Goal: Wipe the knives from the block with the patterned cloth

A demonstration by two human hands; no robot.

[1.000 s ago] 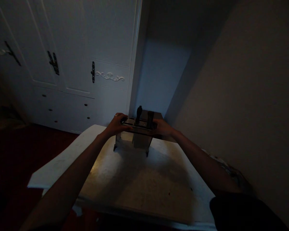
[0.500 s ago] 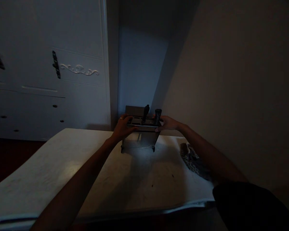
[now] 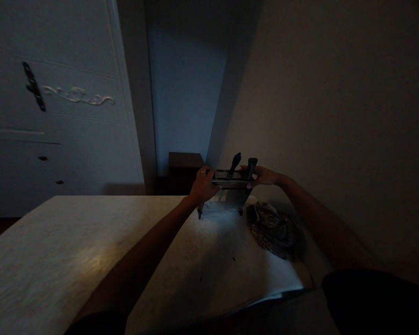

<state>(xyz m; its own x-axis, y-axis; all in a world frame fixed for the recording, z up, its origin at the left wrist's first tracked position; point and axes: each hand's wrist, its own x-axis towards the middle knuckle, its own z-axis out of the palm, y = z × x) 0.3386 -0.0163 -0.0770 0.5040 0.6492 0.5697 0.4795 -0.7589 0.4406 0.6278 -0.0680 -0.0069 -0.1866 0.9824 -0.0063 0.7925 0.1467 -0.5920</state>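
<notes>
A metal knife block (image 3: 230, 194) on short feet stands at the far edge of a pale table (image 3: 91, 251). Two dark knife handles (image 3: 242, 165) stick up from its top. My left hand (image 3: 202, 185) grips the block's left end, fingers curled over the top rim. Its right end is held by my right hand (image 3: 263, 176), fingers closed on the rim beside the handles. The room is dim.
A patterned dark cloth (image 3: 274, 230) lies on the table just right of the block. A white wardrobe (image 3: 56, 107) with dark handles fills the left background. A dark low cabinet (image 3: 183, 163) sits behind the table, and a plain wall (image 3: 335, 116) runs along the right.
Both hands have carried the knife block rightward and toward the table's far right corner. My view has swung right, bringing the patterned cloth into sight.
</notes>
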